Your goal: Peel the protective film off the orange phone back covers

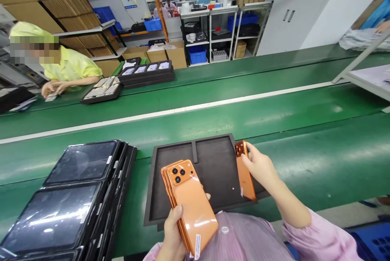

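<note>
My left hand point(173, 232) grips a stack of orange phone back covers point(190, 204), camera cutouts facing up, over the near edge of a dark foam tray point(210, 151). My right hand point(262, 167) holds a single orange back cover point(245, 177) on its edge at the tray's right side, resting against the rim. The tray has shallow compartments split by a short divider, and they look bare. Both sleeves are pink.
A pile of black trays with glossy film point(70, 204) lies at my left on the green conveyor belt point(274, 131). Across the belt a person in yellow point(61, 66) works beside more dark trays point(146, 72). Shelves and boxes stand behind.
</note>
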